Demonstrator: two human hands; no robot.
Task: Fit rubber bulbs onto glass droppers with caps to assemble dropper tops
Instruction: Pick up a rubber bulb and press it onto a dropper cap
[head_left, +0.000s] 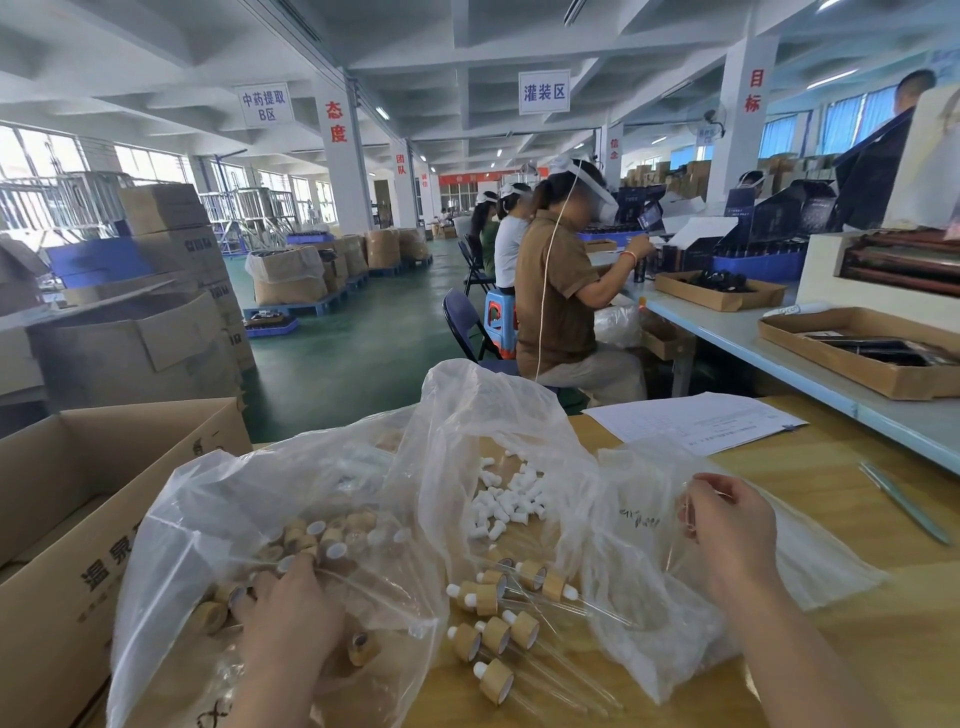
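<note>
- At 7 o'clock of view: L hand (291, 608), palm down in mouth of clear bag (208, 499), fingers bent into heap of wood-tone caps (332, 535). Fingertips buried, so grip on any cap: cannot tell.
- At 4 o'clock: R hand (727, 530), fingers curled, tips pinching thin clear item (687, 512) above 2nd clear bag (639, 561). Glass tube or bag film: cannot tell.
- At 6 o'clock, btwn hands: several assembled dropper tops (498, 623) lying flat on wooden table (831, 519). Each w/ white bulb, wood-tone cap, glass tube; tubes aimed toward 4–5 o'clock, some under edge of 2nd bag.
- At 12 o'clock from those tops: loose pile of white rubber bulbs (501, 501), amid folds of bag film.
- At 8–9 o'clock: open cardboard box (78, 519) w/ printed characters, just beside caps bag.
- At 2–3 o'clock on table: paper sheet (696, 421); pen (904, 501) near R hand but apart from it.
- Background, 12–1 o'clock: seated workers (561, 291) at long bench (727, 332); at 10 o'clock, cartons (285, 275) on pallets.
</note>
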